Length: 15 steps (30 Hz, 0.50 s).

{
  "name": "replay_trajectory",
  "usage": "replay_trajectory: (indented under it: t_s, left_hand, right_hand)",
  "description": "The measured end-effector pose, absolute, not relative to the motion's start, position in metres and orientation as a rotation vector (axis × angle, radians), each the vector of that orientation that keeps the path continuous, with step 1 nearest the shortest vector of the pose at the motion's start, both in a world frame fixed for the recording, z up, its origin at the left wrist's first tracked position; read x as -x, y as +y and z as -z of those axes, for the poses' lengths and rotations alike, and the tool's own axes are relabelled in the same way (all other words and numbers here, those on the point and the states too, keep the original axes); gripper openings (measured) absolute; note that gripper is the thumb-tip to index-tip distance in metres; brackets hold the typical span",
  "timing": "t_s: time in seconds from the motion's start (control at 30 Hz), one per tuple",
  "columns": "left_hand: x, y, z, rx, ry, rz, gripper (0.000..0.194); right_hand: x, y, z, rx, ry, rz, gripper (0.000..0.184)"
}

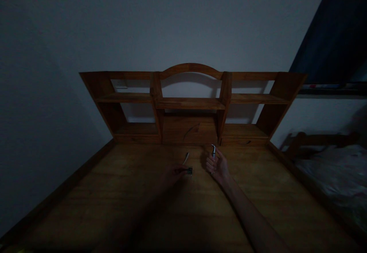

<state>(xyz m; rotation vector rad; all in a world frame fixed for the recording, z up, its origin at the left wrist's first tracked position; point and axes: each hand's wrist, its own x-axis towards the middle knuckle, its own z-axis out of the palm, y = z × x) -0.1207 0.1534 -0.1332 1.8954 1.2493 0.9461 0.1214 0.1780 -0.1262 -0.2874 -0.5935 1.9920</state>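
Note:
My left hand (pixel 176 169) is closed in a pinch over the middle of the wooden desk. It holds a small dark piece with a shiny end (pixel 189 171), whose kind I cannot make out. Just beyond those fingers a thin pale stick-like thing (pixel 186 157) slants up to the right; whether it touches the hand is unclear. To the right, my right hand (pixel 218 166) is wrapped round a slim silver tool with a bent tip (pixel 213 150). The tip points up and away from me, and the two hands are apart.
The wooden desktop (pixel 114 192) spreads under both hands. At its back stands a wooden shelf unit (pixel 190 103) with an arched top, against a pale wall (pixel 183 23). A whitish plastic-like heap (pixel 338 172) lies beyond the right edge. The room is dim.

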Motion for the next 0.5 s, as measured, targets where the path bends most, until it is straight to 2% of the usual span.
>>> replay_trajectory:
  t_s: [0.17,0.5]
  left_hand:
    - [0.121,0.152,0.127,-1.961,1.231,-0.956,0.021]
    - [0.125,0.159,0.149,-2.127,1.113,-0.824,0.023]
  right_hand:
    - [-0.122,0.177,0.124,0.305,-0.583,-1.959,0.048]
    - [-0.122,0.18,0.129,0.275,-0.553,-1.916,0.048]
